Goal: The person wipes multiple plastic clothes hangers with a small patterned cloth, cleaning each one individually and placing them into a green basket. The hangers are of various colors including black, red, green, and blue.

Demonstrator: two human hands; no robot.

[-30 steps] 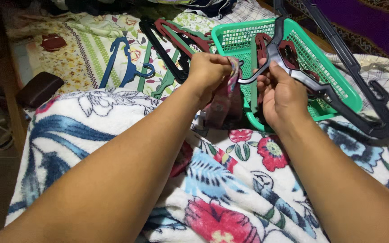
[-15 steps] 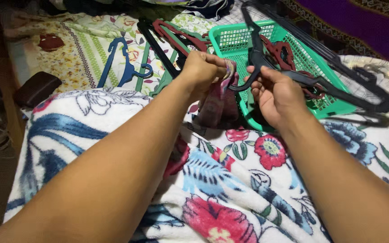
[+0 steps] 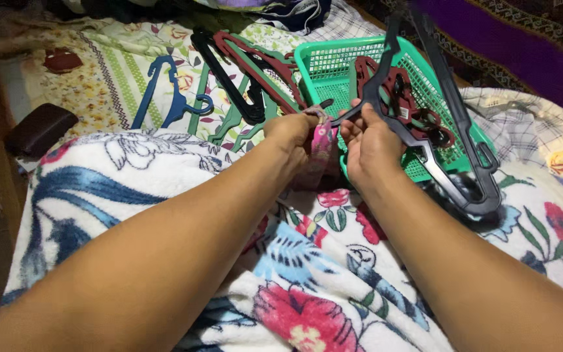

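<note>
My left hand [image 3: 292, 133] pinches the top edge of a small pink-patterned cloth [image 3: 321, 145], which hangs down in front of the basket. My right hand [image 3: 367, 145] grips a black plastic hanger [image 3: 439, 117] near its hook, and the hook tip points at the cloth. The hanger's body slants up and to the right over a green mesh basket [image 3: 334, 58]. Dark red hangers [image 3: 402, 98] lie inside that basket. Both forearms reach out over a floral blanket [image 3: 333, 261] on my lap.
Several hangers lie on the patterned bedsheet beyond my hands: a blue one [image 3: 166, 91], a black one [image 3: 229, 78], a dark red one [image 3: 255, 62] and green ones [image 3: 236, 117]. A dark brown pouch [image 3: 39, 128] sits at the left edge. Checked fabric [image 3: 522, 117] lies right of the basket.
The black hanger has swung round in my right hand, its body now slanting steeply over the basket. Both hands have come closer together, with the hook tip at the cloth.
</note>
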